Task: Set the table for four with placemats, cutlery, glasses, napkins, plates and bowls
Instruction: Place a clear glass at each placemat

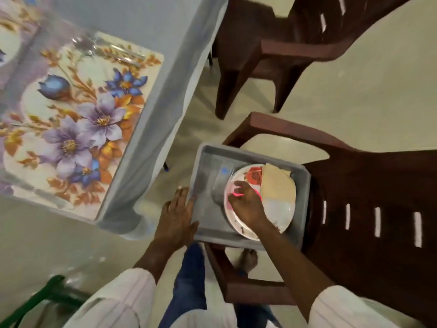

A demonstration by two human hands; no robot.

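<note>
A grey tray [205,162] sits on the seat of a brown chair [366,185]. In it lies a white plate [283,216] with a red flower print, a beige folded napkin [277,185] on top, and a clear glass [221,178] lying to the plate's left. My right hand [246,204] reaches into the tray, fingers curled over something pink on the plate. My left hand [177,214] rests flat on the tray's left rim. On the table a floral placemat [71,119] carries cutlery [111,49] at its far edge.
The table wears a grey-blue cloth [165,91] that hangs over its edge. A second brown chair [272,48] stands at the table's far side. A green frame [40,297] shows at the bottom left. My bare foot [247,259] is under the chair.
</note>
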